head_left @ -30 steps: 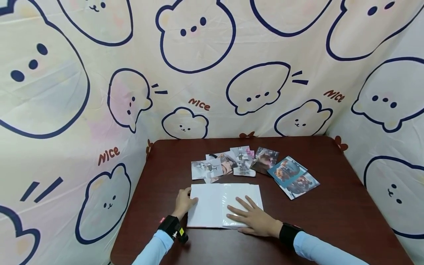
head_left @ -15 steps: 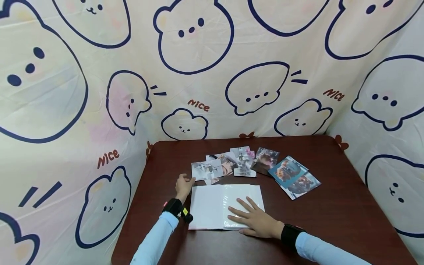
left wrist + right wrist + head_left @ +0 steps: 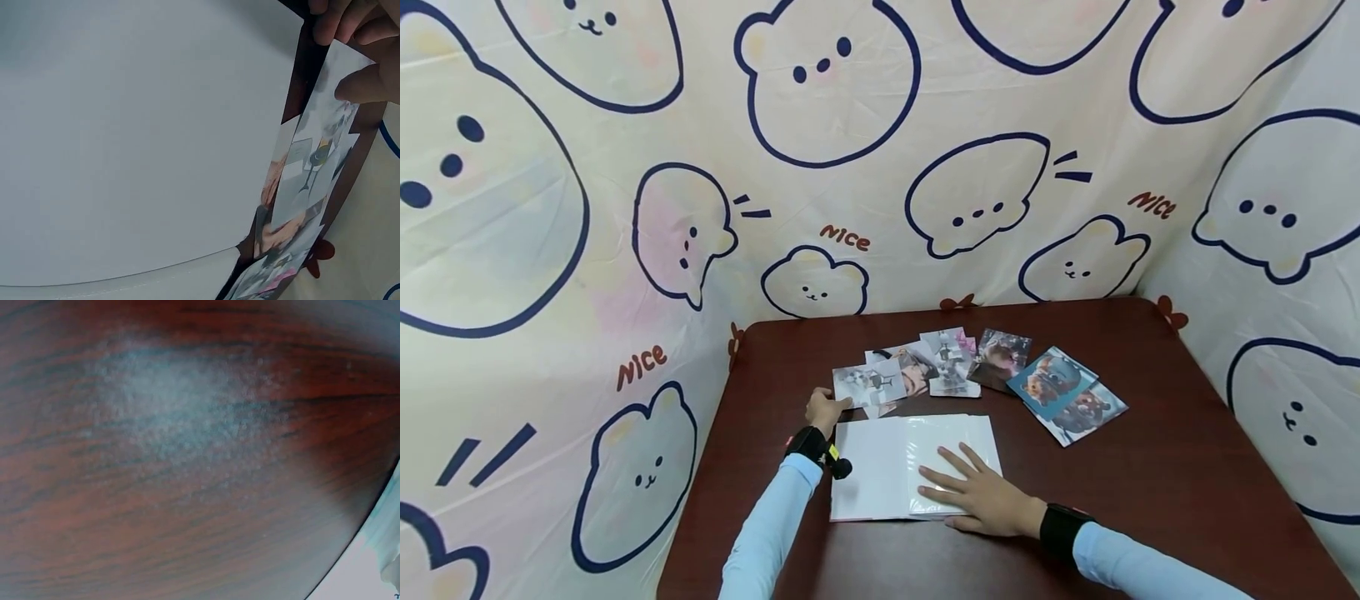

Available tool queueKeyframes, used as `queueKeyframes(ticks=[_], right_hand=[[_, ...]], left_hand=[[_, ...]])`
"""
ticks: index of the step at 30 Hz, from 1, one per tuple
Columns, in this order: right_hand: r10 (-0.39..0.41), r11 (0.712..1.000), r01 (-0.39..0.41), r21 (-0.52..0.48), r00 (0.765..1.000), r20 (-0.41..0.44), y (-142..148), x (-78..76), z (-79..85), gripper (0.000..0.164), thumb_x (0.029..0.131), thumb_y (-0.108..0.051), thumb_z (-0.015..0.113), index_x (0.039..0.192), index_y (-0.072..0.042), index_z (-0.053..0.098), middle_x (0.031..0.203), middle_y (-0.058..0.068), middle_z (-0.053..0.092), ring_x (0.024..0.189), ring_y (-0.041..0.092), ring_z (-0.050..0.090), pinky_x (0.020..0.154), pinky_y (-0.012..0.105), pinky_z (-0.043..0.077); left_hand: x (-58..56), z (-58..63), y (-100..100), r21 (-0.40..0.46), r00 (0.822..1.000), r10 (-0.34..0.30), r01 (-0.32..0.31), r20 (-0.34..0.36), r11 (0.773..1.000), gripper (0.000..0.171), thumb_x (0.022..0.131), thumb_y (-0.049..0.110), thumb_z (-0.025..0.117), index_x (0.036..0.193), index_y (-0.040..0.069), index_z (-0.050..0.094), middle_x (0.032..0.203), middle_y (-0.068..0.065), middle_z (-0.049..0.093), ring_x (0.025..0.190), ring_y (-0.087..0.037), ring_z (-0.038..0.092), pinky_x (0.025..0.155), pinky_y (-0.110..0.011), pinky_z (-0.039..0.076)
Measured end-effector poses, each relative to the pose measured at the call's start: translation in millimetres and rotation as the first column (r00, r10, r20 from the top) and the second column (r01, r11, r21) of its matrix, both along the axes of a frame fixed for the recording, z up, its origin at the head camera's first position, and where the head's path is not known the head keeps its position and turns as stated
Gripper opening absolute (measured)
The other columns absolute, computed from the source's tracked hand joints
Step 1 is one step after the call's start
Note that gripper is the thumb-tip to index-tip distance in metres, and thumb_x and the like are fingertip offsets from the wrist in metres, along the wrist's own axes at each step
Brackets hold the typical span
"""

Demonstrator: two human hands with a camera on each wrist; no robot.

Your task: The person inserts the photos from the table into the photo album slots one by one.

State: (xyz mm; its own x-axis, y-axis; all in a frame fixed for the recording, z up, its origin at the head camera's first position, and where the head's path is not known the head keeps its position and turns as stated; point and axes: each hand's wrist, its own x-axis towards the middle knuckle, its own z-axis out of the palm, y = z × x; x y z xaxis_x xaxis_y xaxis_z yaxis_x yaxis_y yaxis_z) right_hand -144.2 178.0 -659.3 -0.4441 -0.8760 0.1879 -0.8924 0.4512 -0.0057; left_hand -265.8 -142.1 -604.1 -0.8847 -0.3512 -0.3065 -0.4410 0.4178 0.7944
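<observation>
A photo album lies spread on the table, with a plain white left page and a glossy clear sleeve on the right. My right hand rests flat on that sleeve, fingers spread. Beyond the album's far left corner, my left hand pinches the near-left end of a pale photo. In the left wrist view the thumb lies on top of this photo, with curled fingers at its edge. The right wrist view shows neither the right hand nor the album.
Several overlapping photos lie behind the album, next to a dark photo. Two bear pictures sit to the right on the brown table. A cartoon-patterned cloth hangs behind the table.
My left hand has left the album's left edge, moved up and away to the pale photo, and taken its end. The right hand has stayed on the sleeve.
</observation>
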Motion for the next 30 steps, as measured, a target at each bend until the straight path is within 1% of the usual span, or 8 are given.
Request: queueKeyframes(ticks=[9, 16, 20, 22, 24, 26, 28, 30], right_hand=[[0.011, 1.000, -0.011, -0.010, 1.000, 0.003, -1.1, 3.2, -2.9, 0.062, 0.108, -0.052, 0.046, 0.163, -0.026, 0.035, 0.169, 0.004, 0.033, 0.148, 0.049, 0.036, 0.117, 0.067, 0.019], [0.002, 1.000, -0.002, -0.004, 1.000, -0.010, -0.9, 1.9, 4.3, 0.065, 0.105, -0.053, 0.051, 0.162, -0.027, 0.037, 0.169, 0.003, 0.034, 0.147, 0.049, 0.039, 0.116, 0.064, 0.017], [0.002, 0.998, 0.003, -0.066, 0.998, 0.070, -7.2, 0.0, 13.9, 0.067, 0.102, -0.054, 0.059, 0.159, -0.023, 0.044, 0.165, 0.004, 0.040, 0.146, 0.049, 0.040, 0.115, 0.064, 0.021], [-0.040, 0.985, 0.067, -0.158, 0.986, 0.163, -14.9, -2.3, 21.7, 0.065, 0.100, -0.050, 0.063, 0.154, -0.016, 0.050, 0.159, 0.007, 0.049, 0.144, 0.047, 0.043, 0.116, 0.063, 0.026], [-0.107, 0.939, 0.208, -0.274, 0.933, 0.343, -24.9, -8.2, 32.8, 0.060, 0.101, -0.040, 0.066, 0.149, -0.007, 0.054, 0.150, 0.013, 0.056, 0.141, 0.045, 0.048, 0.115, 0.062, 0.032], [-0.140, 0.842, 0.393, -0.370, 0.821, 0.553, -35.2, -19.8, 47.4, 0.055, 0.104, -0.031, 0.063, 0.146, 0.002, 0.053, 0.143, 0.020, 0.061, 0.134, 0.044, 0.053, 0.112, 0.060, 0.040], [-0.120, 0.698, 0.597, -0.396, 0.642, 0.757, -43.9, -34.8, 63.9, 0.053, 0.106, -0.026, 0.061, 0.148, 0.005, 0.049, 0.140, 0.024, 0.061, 0.130, 0.043, 0.057, 0.108, 0.058, 0.047], [-0.032, 0.556, 0.735, -0.388, 0.486, 0.873, -49.3, -51.3, 78.8, 0.056, 0.108, -0.026, 0.056, 0.151, 0.007, 0.042, 0.140, 0.029, 0.059, 0.127, 0.042, 0.060, 0.107, 0.054, 0.050]], left_hand=[[5.6, -1.1, -13.1, 0.195, 0.999, -0.034, 0.041, -0.036, 0.980, 0.036, 0.100, 0.008, 0.066, 0.131, -0.010, 0.062, 0.119, -0.030, 0.069, 0.105, -0.042, 0.069, 0.094, -0.049, 0.057], [11.7, 9.8, -18.4, 0.388, 0.995, -0.059, 0.085, -0.077, 0.918, 0.038, 0.102, 0.007, 0.064, 0.136, -0.008, 0.057, 0.123, -0.027, 0.066, 0.099, -0.031, 0.071, 0.102, -0.049, 0.054], [22.4, 21.1, -5.9, 0.436, 0.994, -0.024, 0.069, -0.107, 0.897, 0.030, 0.101, 0.008, 0.067, 0.126, -0.006, 0.059, 0.111, -0.022, 0.069, 0.107, -0.039, 0.070, 0.103, -0.051, 0.054], [30.3, 28.3, 4.5, 0.468, 0.992, -0.011, 0.069, -0.126, 0.881, 0.023, 0.100, 0.008, 0.068, 0.118, -0.004, 0.059, 0.101, -0.015, 0.068, 0.107, -0.041, 0.069, 0.104, -0.052, 0.054], [37.9, 34.9, 16.4, 0.500, 0.989, -0.011, 0.083, -0.145, 0.862, 0.018, 0.099, 0.009, 0.069, 0.110, -0.002, 0.059, 0.093, -0.008, 0.066, 0.099, -0.035, 0.070, 0.105, -0.052, 0.053], [44.7, 40.4, 28.6, 0.551, 0.985, -0.019, 0.111, -0.169, 0.827, 0.015, 0.099, 0.009, 0.070, 0.103, 0.001, 0.057, 0.089, -0.003, 0.064, 0.090, -0.025, 0.070, 0.105, -0.052, 0.053], [50.7, 44.1, 40.6, 0.595, 0.981, -0.033, 0.141, -0.189, 0.791, 0.015, 0.098, 0.008, 0.071, 0.101, 0.002, 0.057, 0.089, -0.002, 0.065, 0.084, -0.013, 0.067, 0.103, -0.049, 0.055], [57.2, 47.4, 51.7, 0.623, 0.978, -0.060, 0.176, -0.202, 0.762, 0.016, 0.098, 0.008, 0.071, 0.098, 0.003, 0.056, 0.089, -0.001, 0.066, 0.082, -0.010, 0.067, 0.100, -0.045, 0.057]])
